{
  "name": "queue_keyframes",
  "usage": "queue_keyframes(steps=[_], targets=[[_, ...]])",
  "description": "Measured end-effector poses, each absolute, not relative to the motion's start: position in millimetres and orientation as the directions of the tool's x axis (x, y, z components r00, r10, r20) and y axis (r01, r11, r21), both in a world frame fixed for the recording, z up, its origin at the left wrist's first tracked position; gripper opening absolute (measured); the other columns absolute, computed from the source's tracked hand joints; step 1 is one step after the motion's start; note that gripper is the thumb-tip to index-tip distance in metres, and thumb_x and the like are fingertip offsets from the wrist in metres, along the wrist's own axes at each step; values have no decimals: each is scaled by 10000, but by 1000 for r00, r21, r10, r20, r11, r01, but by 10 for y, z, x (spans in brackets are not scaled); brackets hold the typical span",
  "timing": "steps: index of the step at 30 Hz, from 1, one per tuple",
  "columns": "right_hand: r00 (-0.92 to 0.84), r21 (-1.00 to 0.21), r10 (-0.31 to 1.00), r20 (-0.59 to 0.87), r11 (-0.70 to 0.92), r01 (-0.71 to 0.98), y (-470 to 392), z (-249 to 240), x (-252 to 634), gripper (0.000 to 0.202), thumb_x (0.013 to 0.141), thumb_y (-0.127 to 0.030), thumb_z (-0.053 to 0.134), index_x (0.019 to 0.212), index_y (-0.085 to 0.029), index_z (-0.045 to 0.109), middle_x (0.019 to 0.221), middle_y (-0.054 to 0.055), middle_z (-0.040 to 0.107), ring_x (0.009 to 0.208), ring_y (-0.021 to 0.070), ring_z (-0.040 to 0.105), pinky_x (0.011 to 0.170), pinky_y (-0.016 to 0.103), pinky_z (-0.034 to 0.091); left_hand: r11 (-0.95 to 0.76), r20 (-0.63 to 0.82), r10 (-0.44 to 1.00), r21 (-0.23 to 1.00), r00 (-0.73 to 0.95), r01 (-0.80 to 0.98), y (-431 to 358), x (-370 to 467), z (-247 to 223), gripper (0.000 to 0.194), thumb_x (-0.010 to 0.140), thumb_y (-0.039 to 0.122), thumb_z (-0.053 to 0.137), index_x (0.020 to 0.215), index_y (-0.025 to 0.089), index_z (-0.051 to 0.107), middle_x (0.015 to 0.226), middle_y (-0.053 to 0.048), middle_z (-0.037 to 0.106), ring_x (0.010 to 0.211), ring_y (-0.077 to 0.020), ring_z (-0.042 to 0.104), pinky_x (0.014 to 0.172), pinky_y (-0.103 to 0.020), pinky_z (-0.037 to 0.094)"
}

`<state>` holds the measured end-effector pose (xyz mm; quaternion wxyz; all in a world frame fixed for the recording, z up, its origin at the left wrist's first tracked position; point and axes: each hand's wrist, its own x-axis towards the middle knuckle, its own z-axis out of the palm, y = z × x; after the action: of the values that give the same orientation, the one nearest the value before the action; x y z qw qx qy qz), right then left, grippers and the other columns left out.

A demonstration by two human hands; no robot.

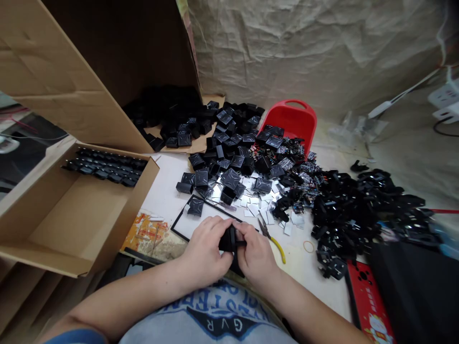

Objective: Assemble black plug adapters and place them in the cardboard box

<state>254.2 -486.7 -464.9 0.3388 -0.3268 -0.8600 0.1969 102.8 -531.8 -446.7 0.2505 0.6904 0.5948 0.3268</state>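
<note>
Both hands meet low in the middle of the head view, around a small black plastic part (227,240). My left hand (210,243) has its fingers wrapped on the part's left side. On the other side my right hand (255,251) grips it with bent fingers, partly covering it. Just beyond the hands lies a thin black frame (181,220) with a black housing (195,207) on its edge. Pliers with a yellow handle (278,249) rest right of my right hand.
Black housings (231,177) and silvery plates (254,209) lie heaped ahead, by a red scoop (292,119). More black parts (340,205) are piled at right. A cardboard box (68,220) at left holds rows of black pieces (107,167).
</note>
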Motion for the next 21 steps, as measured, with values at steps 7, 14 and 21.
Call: queue_keyframes(steps=[7, 14, 21], targets=[[-571, -589, 668, 477, 725, 356, -4947, -4733, 2537, 642, 698, -29, 399, 1313, -214, 399, 865, 53, 644, 690, 213, 661, 598, 331, 574, -148, 123, 988, 604, 92, 783, -5401, 1069, -4389, 763, 628, 68, 523, 1377, 181, 430, 947, -85, 562, 904, -282, 529, 877, -488, 479], [-594, -588, 662, 457, 726, 357, -4883, -4736, 2421, 518, 759, -47, 396, 1241, -226, 458, 850, 60, 657, 698, 222, 675, 603, 338, 582, -75, 13, 996, 629, 86, 774, -5389, 955, -4324, 615, 645, 115, 557, 1252, 177, 481, 1039, -98, 587, 976, -287, 540, 916, -476, 459], [-598, -902, 793, 121, 339, 267, -4631, -4546, 2309, 589, 910, -378, 522, 1453, -266, 325, 1117, 119, 678, 871, 224, 699, 706, 329, 599, 75, 145, 974, 515, -174, 854, -5388, -109, -3955, 460, 688, 200, 663, 1139, 218, 576, 1231, -100, 559, 1165, -294, 498, 1018, -459, 397]])
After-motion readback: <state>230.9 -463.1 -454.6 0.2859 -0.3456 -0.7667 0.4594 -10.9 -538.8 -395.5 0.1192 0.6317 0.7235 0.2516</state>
